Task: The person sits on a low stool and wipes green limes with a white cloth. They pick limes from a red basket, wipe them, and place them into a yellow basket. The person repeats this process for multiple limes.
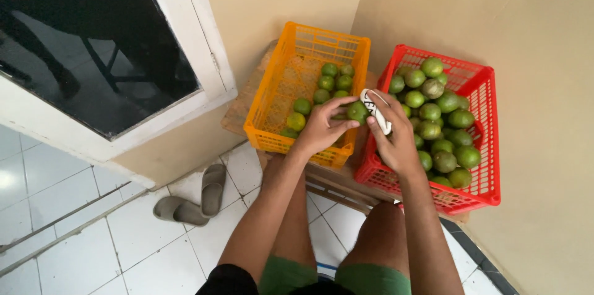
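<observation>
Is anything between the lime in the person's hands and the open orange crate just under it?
Nothing visible. The left hand holds the lime right above the orange crate, at its right rim, while the right hand presses a white cloth to it. Only loose limes lie below.

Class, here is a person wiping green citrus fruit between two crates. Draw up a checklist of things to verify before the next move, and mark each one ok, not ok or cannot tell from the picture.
1. Fruit held firmly in the left hand: ok, fingers wrap it.
2. White cloth in the right hand and against the fruit: ok.
3. Room left in the orange crate: ok, only partly filled.
4. Red crate stable: cannot tell, its base is hidden.
5. Fruit wiped clean: cannot tell, too small to judge.
6. Sandals clear of the feet: ok, off to the left.
</observation>
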